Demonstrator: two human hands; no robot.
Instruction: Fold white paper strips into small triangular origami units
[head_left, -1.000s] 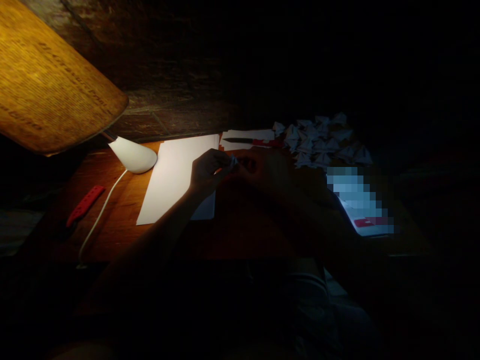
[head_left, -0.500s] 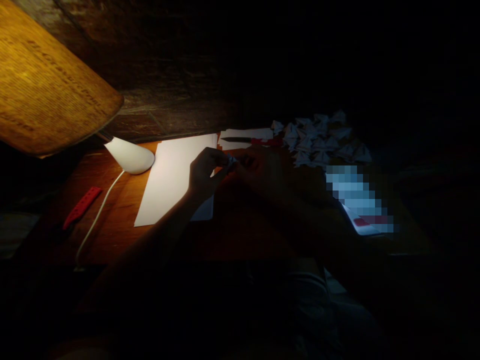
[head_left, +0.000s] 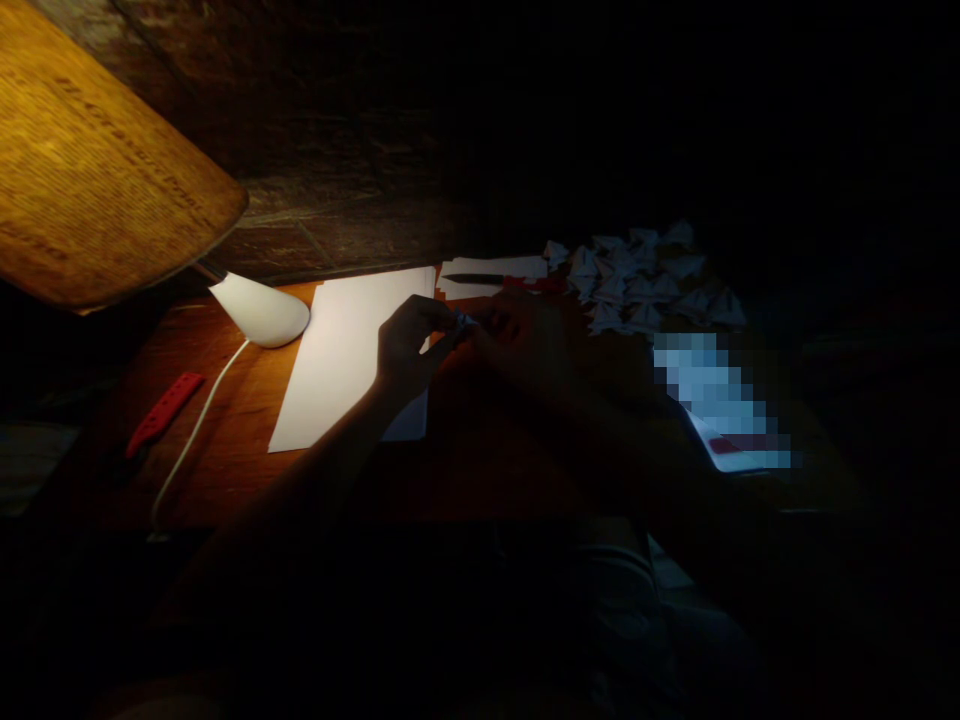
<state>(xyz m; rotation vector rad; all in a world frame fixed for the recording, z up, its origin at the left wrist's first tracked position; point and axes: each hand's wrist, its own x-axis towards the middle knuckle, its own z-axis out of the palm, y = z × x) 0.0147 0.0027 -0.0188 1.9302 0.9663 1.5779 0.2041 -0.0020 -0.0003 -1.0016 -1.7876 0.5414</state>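
Observation:
In dim lamp light my left hand (head_left: 411, 345) and my right hand (head_left: 517, 345) meet above the wooden table (head_left: 225, 440). Both pinch a small folded piece of white paper (head_left: 464, 322) between their fingertips. The right hand is mostly in shadow. Under the left hand lies a large white sheet of paper (head_left: 345, 350). A heap of several small folded white paper pieces (head_left: 645, 280) lies to the right behind the hands.
A white lamp base (head_left: 259, 310) with a white cable (head_left: 191, 440) stands at the left under a tan lampshade (head_left: 97, 180). A red cutter (head_left: 161, 412) lies near the left edge. Paper strips (head_left: 495, 268) lie behind; a lit screen (head_left: 720, 400) glows at the right.
The view has shifted slightly. Both hands stay together on the small paper piece, with only tiny finger movements.

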